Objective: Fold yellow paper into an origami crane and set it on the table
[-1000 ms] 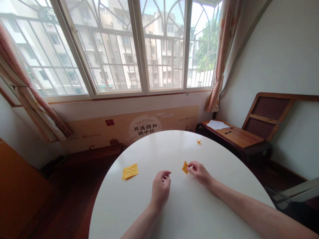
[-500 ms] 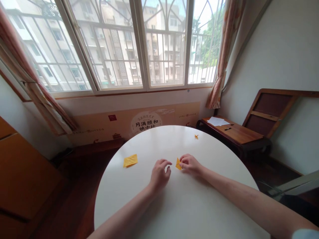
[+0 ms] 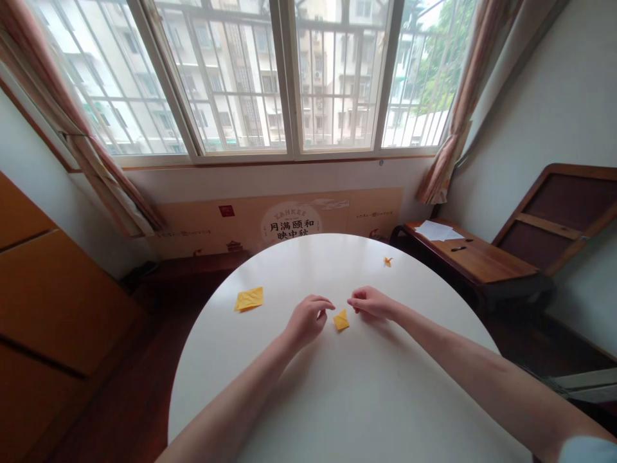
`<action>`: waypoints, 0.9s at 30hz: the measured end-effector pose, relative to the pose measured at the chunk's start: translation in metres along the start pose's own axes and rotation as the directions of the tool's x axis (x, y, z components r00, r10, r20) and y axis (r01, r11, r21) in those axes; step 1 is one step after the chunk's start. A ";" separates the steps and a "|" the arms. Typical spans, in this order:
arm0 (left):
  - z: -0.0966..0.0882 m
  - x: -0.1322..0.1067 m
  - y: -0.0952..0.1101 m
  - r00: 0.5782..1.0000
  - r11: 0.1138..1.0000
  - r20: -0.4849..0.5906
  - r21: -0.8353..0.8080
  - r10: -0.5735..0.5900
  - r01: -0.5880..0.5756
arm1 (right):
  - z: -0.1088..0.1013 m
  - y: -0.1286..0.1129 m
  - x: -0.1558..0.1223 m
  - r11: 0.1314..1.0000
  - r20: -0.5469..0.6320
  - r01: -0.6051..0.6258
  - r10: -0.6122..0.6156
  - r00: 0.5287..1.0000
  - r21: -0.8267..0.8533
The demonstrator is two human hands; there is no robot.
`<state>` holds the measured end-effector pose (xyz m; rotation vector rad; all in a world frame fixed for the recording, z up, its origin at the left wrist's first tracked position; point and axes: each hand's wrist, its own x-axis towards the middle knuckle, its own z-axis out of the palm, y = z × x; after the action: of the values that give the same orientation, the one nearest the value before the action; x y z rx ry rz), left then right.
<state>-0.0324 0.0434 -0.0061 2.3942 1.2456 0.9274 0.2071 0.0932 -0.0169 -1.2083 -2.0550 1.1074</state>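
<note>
A small folded square of yellow paper [image 3: 341, 320] lies on the white round table [image 3: 308, 411], between my two hands. Just left of it, my left hand [image 3: 310, 317] hovers with curved fingers, the thumb and forefinger apart, holding nothing. On the other side, my right hand [image 3: 371, 302] has its fingers curled in close together, a short way from the square and with nothing visible in them. Farther left rests a larger yellow paper sheet [image 3: 249, 299], creased on its surface. Near the far right rim sits a tiny folded orange-yellow paper figure [image 3: 388, 262].
A wooden side table [image 3: 482, 257] stands beyond the right rim, bearing white papers [image 3: 438, 230] and a dark pen [image 3: 458, 249]. A wooden cabinet [image 3: 53, 296] is at the left. Behind the table is a barred window [image 3: 294, 90] with curtains.
My right hand has let go of the small yellow paper, which now lies flat as a square on the table. The whole view has tilted slightly down and to the left.
</note>
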 end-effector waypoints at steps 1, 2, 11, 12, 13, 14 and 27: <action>0.003 0.002 0.000 0.999 1.000 -0.020 0.003 -0.025 0.025 | -0.002 0.001 0.003 1.000 0.006 0.004 -0.004 1.000 0.000; 0.006 0.003 0.000 0.999 0.999 -0.030 0.006 -0.044 0.044 | -0.003 0.003 0.006 1.000 0.008 0.008 -0.008 1.000 -0.001; 0.010 -0.003 0.004 0.992 0.998 0.107 0.020 0.064 -0.066 | -0.009 0.004 0.001 0.996 0.002 0.069 -0.069 0.998 -0.055; 0.009 -0.002 0.003 0.989 0.996 0.128 0.020 0.080 -0.083 | -0.009 0.004 0.001 0.994 0.001 0.082 -0.082 0.997 -0.066; 0.008 -0.002 0.004 0.984 0.995 0.150 0.020 0.091 -0.096 | -0.010 0.004 0.000 0.993 0.004 0.095 -0.095 0.995 -0.074; 0.008 -0.001 0.004 0.980 0.994 0.173 0.021 0.098 -0.104 | -0.010 0.005 0.000 0.991 0.012 0.110 -0.109 0.994 -0.079; 0.010 -0.002 0.013 0.956 0.994 0.284 0.051 0.079 -0.097 | -0.013 0.008 -0.005 0.808 0.247 0.527 -0.472 0.846 -0.264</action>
<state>-0.0189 0.0343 -0.0076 2.5405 1.0845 0.5485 0.2227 0.0960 -0.0165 -0.6346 -2.5604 0.6481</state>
